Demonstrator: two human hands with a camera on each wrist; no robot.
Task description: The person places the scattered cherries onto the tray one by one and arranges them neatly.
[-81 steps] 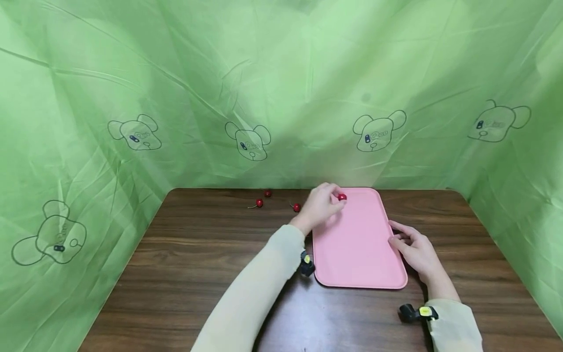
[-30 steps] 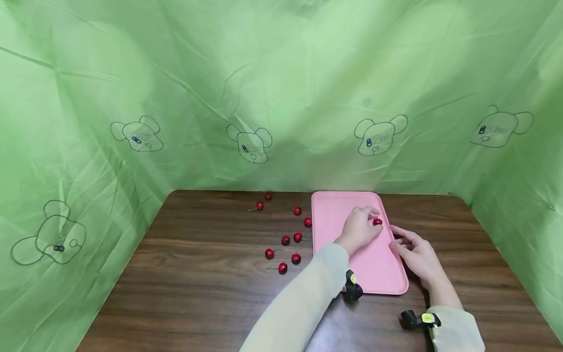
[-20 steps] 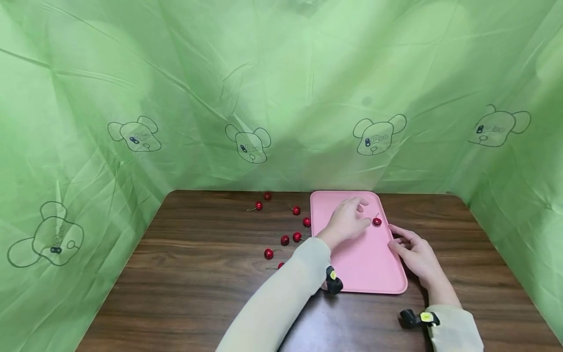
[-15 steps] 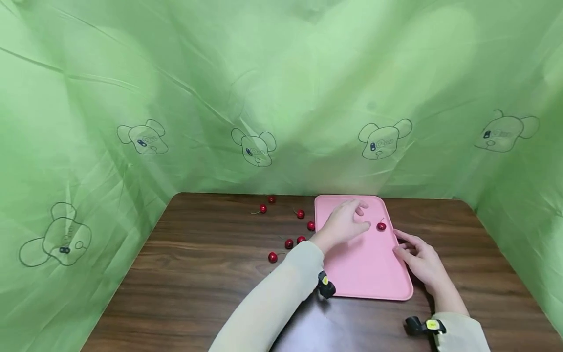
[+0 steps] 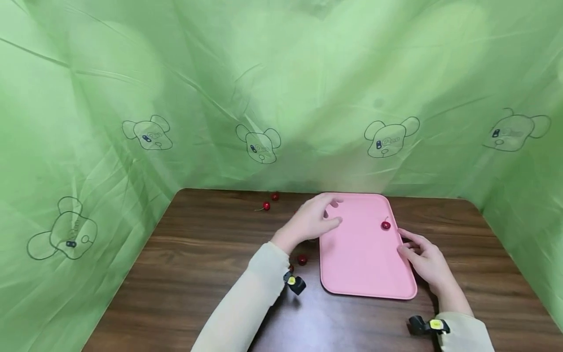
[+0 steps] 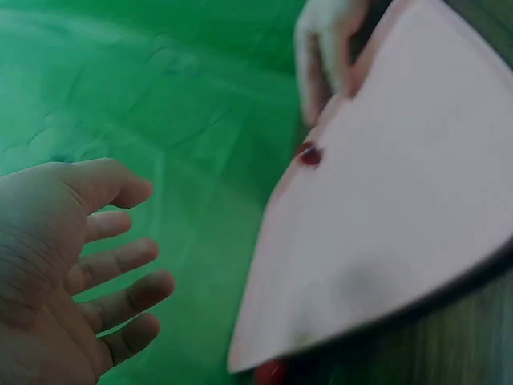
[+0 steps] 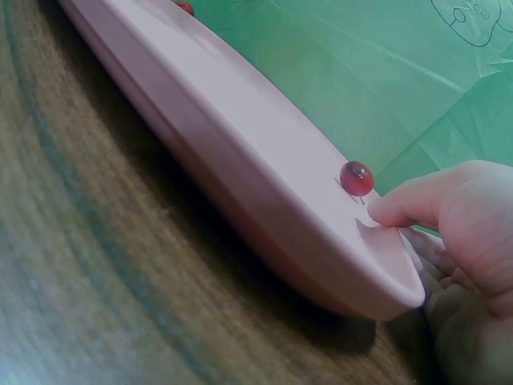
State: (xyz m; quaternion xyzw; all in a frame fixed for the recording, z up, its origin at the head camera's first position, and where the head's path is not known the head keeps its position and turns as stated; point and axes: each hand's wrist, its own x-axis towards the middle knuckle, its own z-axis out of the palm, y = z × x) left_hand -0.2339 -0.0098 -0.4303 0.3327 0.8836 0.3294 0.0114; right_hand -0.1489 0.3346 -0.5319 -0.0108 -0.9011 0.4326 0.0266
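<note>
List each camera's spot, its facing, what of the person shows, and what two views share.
Head: worn on the head, facing forward and down at the wood-grain table, pink tray and green sheet; left hand, right hand and both sleeves show.
Left wrist: on that wrist, looking past the left hand toward the pink tray; the right hand shows at top.
Right wrist: on that wrist, looking along the pink tray; only the right hand shows.
Shared: both wrist views show the right hand, pink tray and the cherry on it.
</note>
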